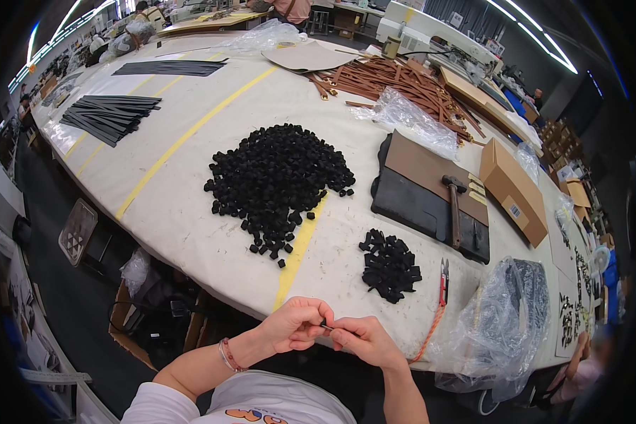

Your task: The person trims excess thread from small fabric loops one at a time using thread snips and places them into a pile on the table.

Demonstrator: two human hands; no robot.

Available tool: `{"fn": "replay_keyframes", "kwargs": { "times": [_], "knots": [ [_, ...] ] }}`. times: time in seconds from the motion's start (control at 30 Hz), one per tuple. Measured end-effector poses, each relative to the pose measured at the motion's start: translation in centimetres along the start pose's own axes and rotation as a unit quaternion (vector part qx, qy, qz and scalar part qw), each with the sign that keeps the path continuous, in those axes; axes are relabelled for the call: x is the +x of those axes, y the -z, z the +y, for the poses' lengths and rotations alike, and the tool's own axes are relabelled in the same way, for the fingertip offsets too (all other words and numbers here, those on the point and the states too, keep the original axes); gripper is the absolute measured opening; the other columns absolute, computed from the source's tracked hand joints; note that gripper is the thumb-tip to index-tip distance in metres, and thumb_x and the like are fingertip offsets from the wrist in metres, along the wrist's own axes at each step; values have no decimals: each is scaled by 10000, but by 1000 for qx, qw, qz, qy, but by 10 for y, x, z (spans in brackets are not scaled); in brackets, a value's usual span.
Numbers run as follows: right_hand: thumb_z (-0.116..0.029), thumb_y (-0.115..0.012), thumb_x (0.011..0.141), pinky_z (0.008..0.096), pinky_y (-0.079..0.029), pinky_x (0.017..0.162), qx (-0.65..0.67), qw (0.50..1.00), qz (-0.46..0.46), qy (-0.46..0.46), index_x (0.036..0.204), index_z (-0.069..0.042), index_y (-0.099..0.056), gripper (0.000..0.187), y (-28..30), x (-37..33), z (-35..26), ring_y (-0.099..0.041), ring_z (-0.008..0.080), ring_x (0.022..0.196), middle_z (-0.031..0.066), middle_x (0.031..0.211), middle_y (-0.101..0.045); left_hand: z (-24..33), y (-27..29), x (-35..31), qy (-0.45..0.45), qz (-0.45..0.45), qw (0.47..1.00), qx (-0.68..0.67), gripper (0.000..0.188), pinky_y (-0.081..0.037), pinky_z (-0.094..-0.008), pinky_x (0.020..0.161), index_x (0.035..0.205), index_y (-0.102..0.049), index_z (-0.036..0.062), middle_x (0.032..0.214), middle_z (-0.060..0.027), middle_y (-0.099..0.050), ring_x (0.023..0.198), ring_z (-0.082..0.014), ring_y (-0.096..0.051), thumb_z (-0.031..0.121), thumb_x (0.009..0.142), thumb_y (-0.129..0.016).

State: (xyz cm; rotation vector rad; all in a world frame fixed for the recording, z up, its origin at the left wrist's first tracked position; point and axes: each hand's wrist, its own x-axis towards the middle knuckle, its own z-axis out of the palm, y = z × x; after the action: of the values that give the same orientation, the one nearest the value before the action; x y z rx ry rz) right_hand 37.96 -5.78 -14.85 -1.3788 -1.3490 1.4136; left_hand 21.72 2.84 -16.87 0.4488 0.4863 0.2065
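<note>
My left hand [295, 326] and my right hand [369, 340] meet at the table's near edge, both closed in a pinch. Between their fingertips is a small black piece [325, 326], mostly covered by the fingers. Beyond them lies a large heap of small black pieces [279, 177], spilling toward me in a narrow tail. A smaller pile of black pieces [390, 265] sits to the right, closer to my right hand. Beside that pile rest thread snips [444, 281] with red handles and an orange cord trailing over the edge.
A hammer [454, 212] lies on a black slab [431, 225] with a brown sheet. Right of it are a cardboard box [514, 191] and a clear plastic bag [498, 325]. Brown straps [396, 85] and dark strips [113, 113] lie farther off. A stool [78, 231] stands left.
</note>
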Motion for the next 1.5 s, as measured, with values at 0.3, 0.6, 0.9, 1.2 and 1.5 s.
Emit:
{"fn": "replay_keyframes", "kwargs": {
  "times": [0.3, 0.6, 0.9, 1.2, 1.5],
  "knots": [
    [-122, -527, 808, 241, -374, 450, -92, 996, 12, 20, 853, -12, -602, 140, -2, 0, -2, -485, 126, 463, 84, 577, -545, -3, -2, 2, -46, 27, 998, 24, 161, -279, -173, 289, 782, -542, 6, 559, -40, -491, 322, -29, -304, -12, 744, -386],
    [-80, -566, 765, 302, -429, 474, -261, 906, 310, 119, 791, -13, -588, 75, -22, 18, 9, -567, 266, 545, 135, 666, -586, -40, -13, 6, -638, 21, 485, 598, 206, -444, -203, 477, 875, -555, -36, 707, -116, -598, 552, -127, -579, -88, 687, -487],
    [-29, -606, 711, 288, -420, 449, -372, 819, 358, 252, 858, -4, -557, 156, -25, 8, 21, -564, 226, 523, 108, 661, -588, -17, -7, 1, 24, -24, 988, -153, 295, -319, -210, 339, 808, -522, 16, 524, -37, -479, 334, -91, -337, 291, 867, -435],
    [-43, -569, 770, 216, -368, 449, -79, 950, 287, 91, 877, 3, -548, 118, -31, 9, 11, -476, 74, 494, 51, 585, -531, -12, -19, 1, -164, 115, 979, -40, 172, -309, -224, 319, 737, -500, 56, 522, -37, -475, 337, -81, -338, 208, 814, -487],
    [-53, -568, 696, 291, -385, 471, -369, 837, 401, 42, 818, -8, -581, 130, 61, -19, 32, -519, 181, 465, 101, 549, -536, 20, 11, 4, -183, 130, 966, -130, 248, -322, -228, 371, 791, -502, 74, 555, -33, -509, 375, -89, -372, 298, 875, -435]
  ]
}}
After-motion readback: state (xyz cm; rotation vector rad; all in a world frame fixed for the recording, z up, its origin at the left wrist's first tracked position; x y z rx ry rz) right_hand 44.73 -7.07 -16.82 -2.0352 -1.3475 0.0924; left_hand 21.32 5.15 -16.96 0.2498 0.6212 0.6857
